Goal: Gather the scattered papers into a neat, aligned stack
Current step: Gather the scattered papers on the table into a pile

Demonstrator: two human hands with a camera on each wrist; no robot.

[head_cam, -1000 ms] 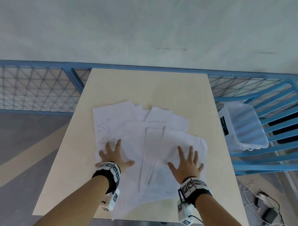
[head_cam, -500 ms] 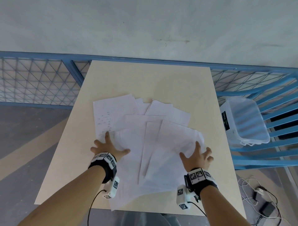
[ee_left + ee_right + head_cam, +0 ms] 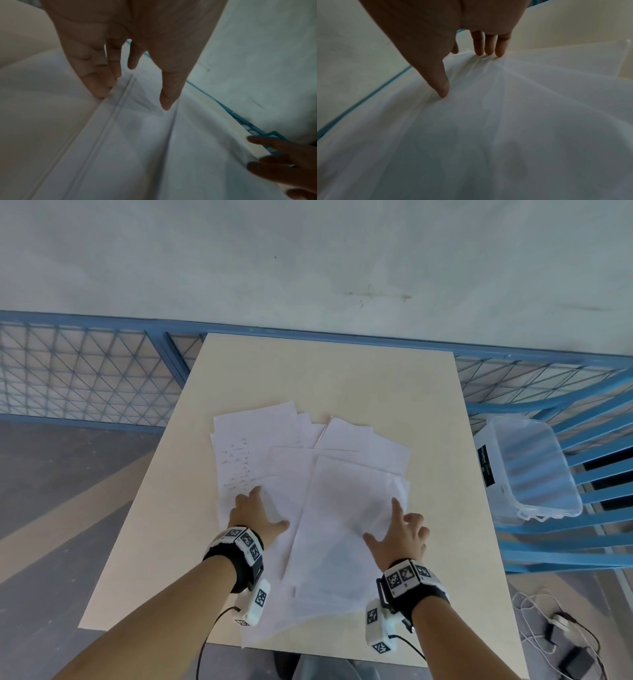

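Observation:
Several white papers [image 3: 329, 501] lie overlapped and askew on the beige table [image 3: 325, 378], one at the left with handwriting [image 3: 239, 463]. My left hand [image 3: 255, 513] rests on the left side of the heap, fingers straight, fingertips [image 3: 101, 92] touching the sheet edges [image 3: 123, 94]. My right hand [image 3: 402, 534] presses on the right side of the papers, index finger stretched out. In the right wrist view its fingertips [image 3: 488, 52] and thumb [image 3: 442, 89] press down on the rumpled sheets [image 3: 488, 121]. A corner of the heap hangs over the near table edge [image 3: 250, 642].
A clear plastic bin [image 3: 527, 467] sits on a blue slatted frame [image 3: 582, 546] right of the table. Blue mesh fencing [image 3: 85, 378] runs behind it. Cables and a power adapter [image 3: 575, 659] lie on the floor at the lower right.
Both hands have slid outward along the heap, the left toward its left edge and the right toward its right edge. The right-hand sheets have shifted inward and bunched under the right fingers.

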